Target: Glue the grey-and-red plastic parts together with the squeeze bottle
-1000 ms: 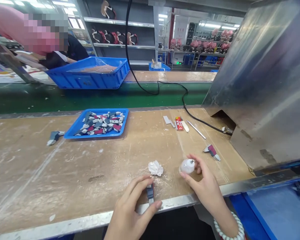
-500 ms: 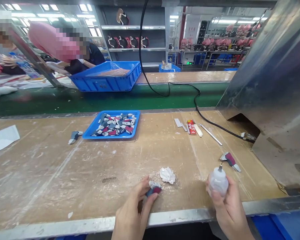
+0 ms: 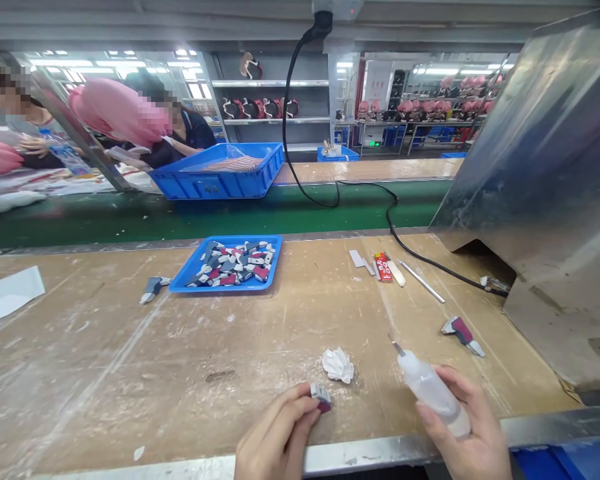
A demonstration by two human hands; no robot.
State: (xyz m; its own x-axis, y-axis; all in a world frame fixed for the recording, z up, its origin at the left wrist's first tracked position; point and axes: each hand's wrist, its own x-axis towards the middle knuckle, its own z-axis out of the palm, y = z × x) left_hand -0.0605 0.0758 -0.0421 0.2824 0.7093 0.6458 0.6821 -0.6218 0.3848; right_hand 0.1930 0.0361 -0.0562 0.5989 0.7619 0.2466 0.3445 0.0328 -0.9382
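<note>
Near the bench's front edge, my left hand (image 3: 283,430) is closed around a small grey, white and maroon moulded part (image 3: 321,397); my fingers hide much of it. My right hand (image 3: 463,427) grips a translucent squeeze bottle (image 3: 435,393) with a thin metal needle tip, tilted so the tip points up and left. Between the hands, a crumpled white tissue (image 3: 338,365) lies on the bench. A similar loose part (image 3: 463,335) rests beyond the bottle, to the right. Farther back, a blue tray (image 3: 220,288) holds many such parts, and another single part (image 3: 154,289) lies left of it.
A metal pen-like rod (image 3: 421,281), a red box (image 3: 383,267) and small white pieces sit at the back right. A black cable (image 3: 435,268) runs toward a metal housing (image 3: 535,200). Beyond the green strip stands a blue crate (image 3: 215,187). Two people are at the far left.
The bottle has tipped from nearly upright to slanting left. My left hand has turned the part, so less of it shows. The camera view has shifted, showing more above.
</note>
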